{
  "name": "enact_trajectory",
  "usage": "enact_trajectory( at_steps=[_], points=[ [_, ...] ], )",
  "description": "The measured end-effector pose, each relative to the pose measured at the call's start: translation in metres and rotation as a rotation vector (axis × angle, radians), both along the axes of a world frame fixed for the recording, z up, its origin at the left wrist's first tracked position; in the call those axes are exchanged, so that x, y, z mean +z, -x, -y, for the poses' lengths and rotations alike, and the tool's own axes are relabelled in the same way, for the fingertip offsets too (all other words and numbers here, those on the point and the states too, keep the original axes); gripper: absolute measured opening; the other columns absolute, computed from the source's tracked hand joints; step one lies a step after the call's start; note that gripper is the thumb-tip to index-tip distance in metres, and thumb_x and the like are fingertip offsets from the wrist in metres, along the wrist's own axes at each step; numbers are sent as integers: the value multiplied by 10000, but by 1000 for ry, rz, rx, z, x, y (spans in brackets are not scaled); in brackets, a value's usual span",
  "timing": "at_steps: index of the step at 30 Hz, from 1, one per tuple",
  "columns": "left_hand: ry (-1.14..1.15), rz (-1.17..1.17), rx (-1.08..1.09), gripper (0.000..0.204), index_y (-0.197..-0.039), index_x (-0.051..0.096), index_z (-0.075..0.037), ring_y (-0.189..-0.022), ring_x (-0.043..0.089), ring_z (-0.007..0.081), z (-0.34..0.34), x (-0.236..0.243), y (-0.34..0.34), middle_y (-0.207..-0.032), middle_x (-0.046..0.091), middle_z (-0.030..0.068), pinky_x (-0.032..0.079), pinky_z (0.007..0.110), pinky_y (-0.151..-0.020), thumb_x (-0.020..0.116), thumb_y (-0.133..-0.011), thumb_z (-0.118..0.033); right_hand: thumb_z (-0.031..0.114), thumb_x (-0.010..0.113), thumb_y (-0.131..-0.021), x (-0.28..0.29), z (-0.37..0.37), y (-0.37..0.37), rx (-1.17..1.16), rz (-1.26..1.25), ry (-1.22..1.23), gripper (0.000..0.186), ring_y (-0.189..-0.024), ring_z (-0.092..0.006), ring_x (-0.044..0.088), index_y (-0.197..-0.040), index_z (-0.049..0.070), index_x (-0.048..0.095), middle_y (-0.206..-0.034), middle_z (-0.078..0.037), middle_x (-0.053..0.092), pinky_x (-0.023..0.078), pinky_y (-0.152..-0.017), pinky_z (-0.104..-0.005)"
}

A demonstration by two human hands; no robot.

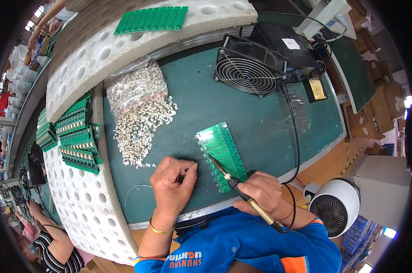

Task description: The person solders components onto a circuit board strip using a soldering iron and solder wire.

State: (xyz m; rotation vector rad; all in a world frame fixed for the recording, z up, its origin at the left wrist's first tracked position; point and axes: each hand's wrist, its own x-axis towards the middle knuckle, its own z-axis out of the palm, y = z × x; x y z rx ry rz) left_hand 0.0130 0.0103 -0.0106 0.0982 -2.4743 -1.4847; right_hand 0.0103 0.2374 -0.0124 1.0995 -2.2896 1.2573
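A green circuit board panel [225, 148] lies on the dark green work mat in front of me, with small connectors along its left edge. My right hand [265, 193] grips a soldering iron [249, 200], its tip touching or just above the left part of the panel. In my left hand [172, 184], thumb and forefinger pinch a thin solder wire [200, 159] that reaches toward the iron's tip. The wire's tail loops over the mat at left. Small white connectors [142, 127] spill out of a clear plastic bag [137, 86] beyond my left hand.
White foam boards with holes [85, 200] border the left and far side. Finished-looking board stacks [78, 132] and another green panel [151, 19] rest there. A black fan [249, 73], a soldering station [287, 43] and a yellow sponge [317, 89] stand far right. The iron's cable [298, 145] hangs at right.
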Motion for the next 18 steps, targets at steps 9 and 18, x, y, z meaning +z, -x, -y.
enact_trajectory(
  at_steps=[9, 18],
  points=[
    [44, -21, -29, 85, -787, 693, -8, -574, 533, 78, 0, 1, 1, -708, 573, 38, 374, 222, -493, 752, -774, 52, 273, 860, -724, 2, 2, -1, -1, -38, -33, 431, -556, -223, 596, -945, -15, 628, -722, -86, 601, 496, -511, -312],
    [35, -35, -28, 79, -787, 693, -10, -570, 534, 79, -2, -1, 2, -701, 577, 38, 374, 223, -490, 748, -780, 46, 283, 855, -729, -1, 2, -3, -7, -43, -23, 427, -536, -221, 582, -938, -15, 632, -703, -82, 595, 479, -491, -313]
  ],
)
